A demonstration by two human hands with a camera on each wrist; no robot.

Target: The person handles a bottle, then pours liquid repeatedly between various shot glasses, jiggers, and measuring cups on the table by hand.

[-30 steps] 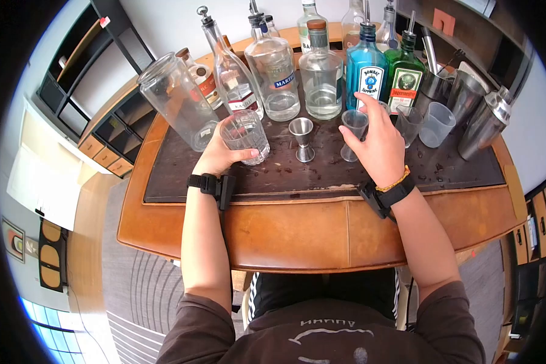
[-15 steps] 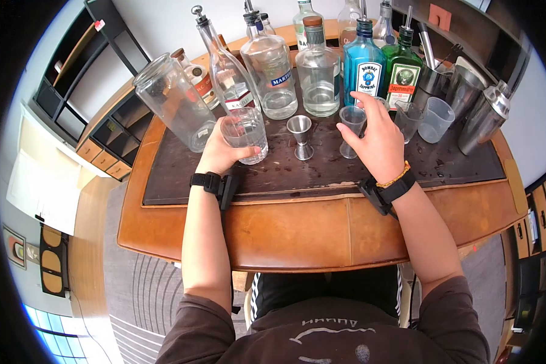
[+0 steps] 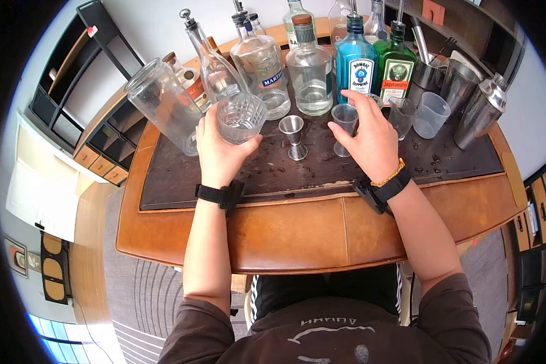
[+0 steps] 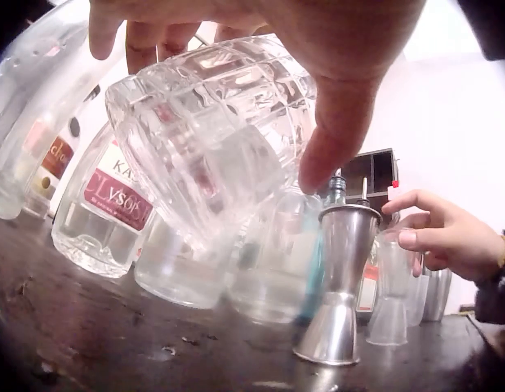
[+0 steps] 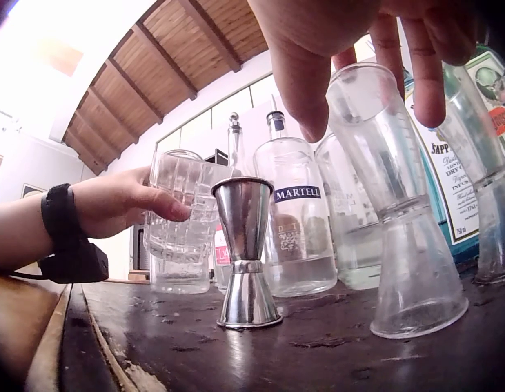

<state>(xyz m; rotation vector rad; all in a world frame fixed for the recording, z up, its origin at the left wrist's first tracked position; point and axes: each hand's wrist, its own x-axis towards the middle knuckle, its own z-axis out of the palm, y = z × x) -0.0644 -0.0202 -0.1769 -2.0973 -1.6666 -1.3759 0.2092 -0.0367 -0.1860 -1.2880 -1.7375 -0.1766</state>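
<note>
My left hand (image 3: 219, 151) grips a clear cut-glass tumbler (image 3: 241, 119), thumb on its right side and fingers round the far left. In the left wrist view the tumbler (image 4: 215, 135) is tilted and raised off the dark tabletop. My right hand (image 3: 375, 138) hovers round the top of a clear plastic jigger (image 5: 417, 278), with thumb and fingers spread to either side of its upper cup. That jigger stands upright on the table. Between the two hands stands a steel jigger (image 3: 294, 137), also upright.
Behind the hands is a row of bottles, among them a blue bottle (image 3: 356, 60) and a green bottle (image 3: 396, 70). A large clear glass jar (image 3: 164, 106) is at the left. Plastic cups (image 3: 432, 115) and a steel shaker (image 3: 481, 112) stand at the right. Water drops dot the tabletop (image 3: 267, 182).
My left hand has lifted the tumbler from the table and tipped it. The right hand keeps about the same place round the plastic jigger. The head view has shifted slightly.
</note>
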